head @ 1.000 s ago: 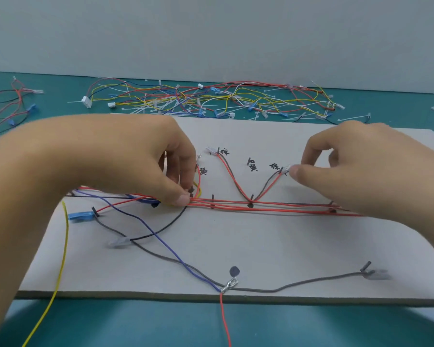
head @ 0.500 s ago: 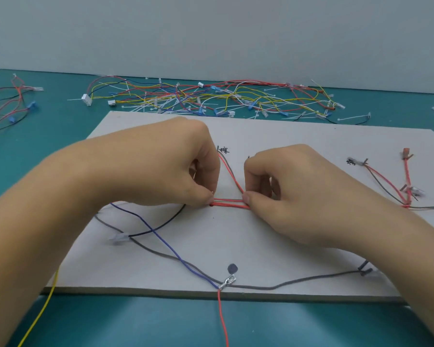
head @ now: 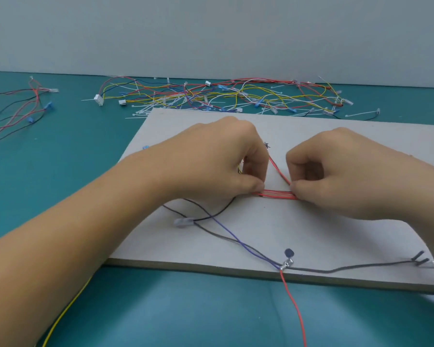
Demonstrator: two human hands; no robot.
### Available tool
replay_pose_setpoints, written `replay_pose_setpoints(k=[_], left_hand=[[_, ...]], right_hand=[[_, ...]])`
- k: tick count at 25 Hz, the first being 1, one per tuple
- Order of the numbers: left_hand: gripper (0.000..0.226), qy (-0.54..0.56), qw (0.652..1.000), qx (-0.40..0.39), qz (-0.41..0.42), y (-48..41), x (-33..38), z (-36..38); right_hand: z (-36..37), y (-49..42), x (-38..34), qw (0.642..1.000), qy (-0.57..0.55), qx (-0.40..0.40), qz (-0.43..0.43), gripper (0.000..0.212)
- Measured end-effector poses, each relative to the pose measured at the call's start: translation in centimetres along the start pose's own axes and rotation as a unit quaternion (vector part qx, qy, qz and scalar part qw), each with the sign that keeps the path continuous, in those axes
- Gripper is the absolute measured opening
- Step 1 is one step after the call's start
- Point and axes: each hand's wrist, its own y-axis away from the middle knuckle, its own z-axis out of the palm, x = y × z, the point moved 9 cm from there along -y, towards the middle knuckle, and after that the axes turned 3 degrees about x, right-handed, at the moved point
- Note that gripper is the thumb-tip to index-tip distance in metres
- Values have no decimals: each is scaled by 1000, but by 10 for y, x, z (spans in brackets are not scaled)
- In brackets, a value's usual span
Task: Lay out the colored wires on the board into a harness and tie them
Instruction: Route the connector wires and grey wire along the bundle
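Both hands are at the middle of the grey board [head: 311,234]. The left hand [head: 218,161], fingers curled, pinches the left end of the red wire run [head: 277,194]. The right hand [head: 336,171], likewise curled, pinches its right end. The run lies flat on the board between the two pinches, several strands side by side. A further red strand rises from the right pinch toward the far edge. No tie is visible on this stretch.

Risks:
- The strands are held by finger pressure alone. If either pinch eases before a tie goes on, they would likely spread or cross.
- The blue wire [head: 226,229], black wire [head: 221,212] and grey wire [head: 348,269] lie loose and crossing on the near half. A dragging forearm could pull them off route.
- The red lead [head: 293,304] hangs over the near edge, and its weight could tug the metal terminal [head: 286,264].

Writing: one handwritten dark mark [head: 267,145] sits beside the left knuckles, partly hidden and not legible. No brand is seen
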Motion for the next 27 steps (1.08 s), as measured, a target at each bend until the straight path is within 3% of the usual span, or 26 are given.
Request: replay_pose_setpoints(k=[2,6,8,11,13,16,20,27], left_hand=[[23,4,999,33,-13,7,-10,-19],[50,10,991,120,-61,30,-53,-79],[53,26,988,135,-71,41,-71,-96],[54,24,991,24,-132,52,-99,-88],[53,11,986,-39,-164,52,-111,-81],[47,27,988,-28,-147,40,-111,-78],[29,101,987,68,-102,42,-109,-71],[28,123,975,-82,-163,82,-144,-65]], right_hand=[[-1,1,5,1000,-10,-5,10,17],[-17,5,-10,993,-66,78,-52,22],[-6,12,-34,985,-116,29,-122,34],[20,25,-59,975,-106,-77,-178,47],[28,29,-60,977,-80,-100,-173,49],[31,31,-64,970,-97,-125,-186,34],[34,34,-67,959,-130,-157,-198,16],[26,30,-60,955,-187,-147,-175,8]])
